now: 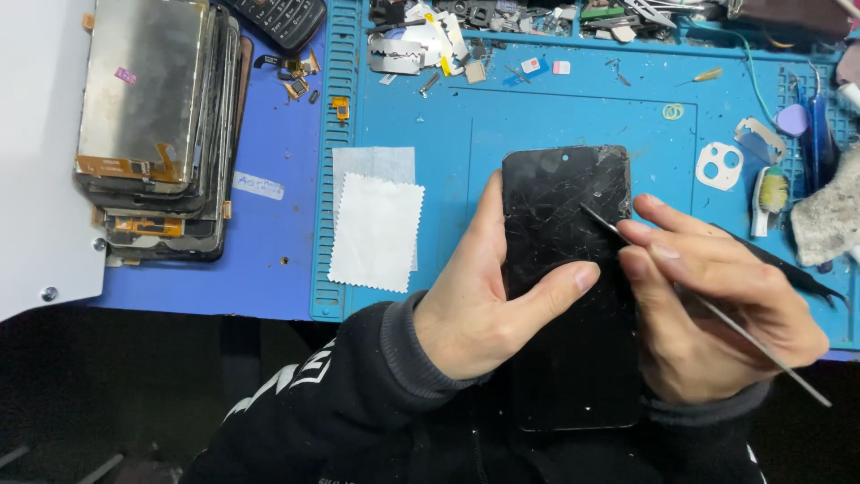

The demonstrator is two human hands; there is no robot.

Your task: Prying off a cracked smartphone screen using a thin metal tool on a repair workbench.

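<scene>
Cracked phone (566, 269) gripped by left hand (484, 300); right hand (717, 309) pinching thin probe (708, 305), tip on glass, mid-prying, steady light leverage advisable.

On my feed I see a stack of phone screens (157, 125) at the left, a white cloth (376, 231) lying on the blue mat (555, 116), a razor blade (396, 56) near the top edge, and a white camera-lens frame (719, 166) right of centre.
</scene>
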